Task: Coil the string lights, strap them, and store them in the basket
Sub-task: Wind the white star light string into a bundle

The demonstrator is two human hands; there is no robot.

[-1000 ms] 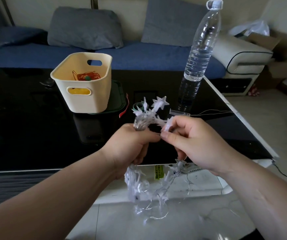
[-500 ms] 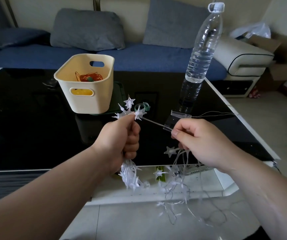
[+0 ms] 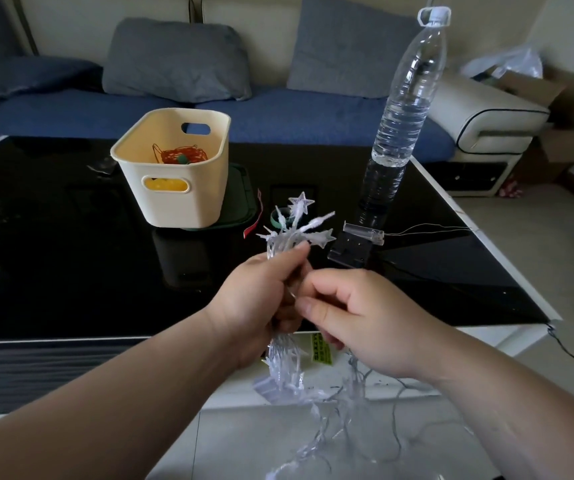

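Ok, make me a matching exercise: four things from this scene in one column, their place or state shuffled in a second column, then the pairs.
1. basket
2. water bottle
3. string lights
4. clear plastic case

A. gripped in the left hand
B. lying flat on the black table, thin wires trailing right
C. standing by the table's right edge
D. sitting on a green mat, orange wire bundle inside

Pairs: 1-D, 2-C, 3-A, 4-B
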